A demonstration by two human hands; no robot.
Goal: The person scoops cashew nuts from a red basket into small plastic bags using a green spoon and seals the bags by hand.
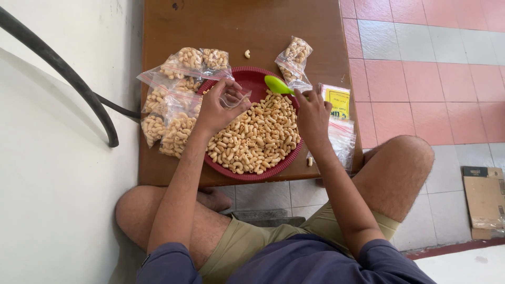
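Note:
A round red tray (252, 80) on a low wooden table (242, 26) holds a heap of curved tan snack pieces (258, 138). My left hand (218, 108) holds a small clear plastic bag (235, 98) open over the tray's left side. My right hand (311, 113) grips a green spoon (278, 84) whose bowl sits over the tray's far edge, next to the bag's mouth.
Several filled clear bags (176, 100) lie left of the tray, another filled bag (294, 60) at the far right. One loose snack piece (246, 53) lies behind the tray. A stack of empty bags with a yellow label (337, 105) lies right. A cardboard box (481, 202) rests on the tiled floor.

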